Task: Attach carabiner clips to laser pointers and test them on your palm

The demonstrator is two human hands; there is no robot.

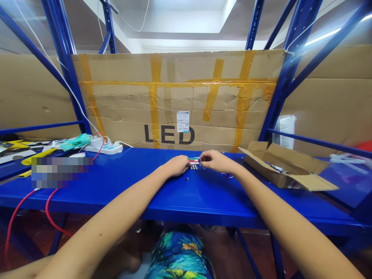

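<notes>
Both my hands meet at the middle of the blue shelf [203, 197]. My left hand [177, 166] is curled, its fingers closed on one end of a small bundle of coloured wires [194, 159]. Pinching the other end of that bundle is my right hand [216, 160]. Several small silvery round parts [194, 167] lie on the shelf just below the bundle, and one more part [187, 179] lies a little nearer to me. What the fingertips grip beyond the wires is too small to make out.
An open cardboard box [286, 167] lies at the right. A white power strip [104, 147] with red cables [52, 217], a teal object and yellow tools sit at the left. A taped cardboard sheet marked LED [174, 100] backs the shelf between blue rack posts.
</notes>
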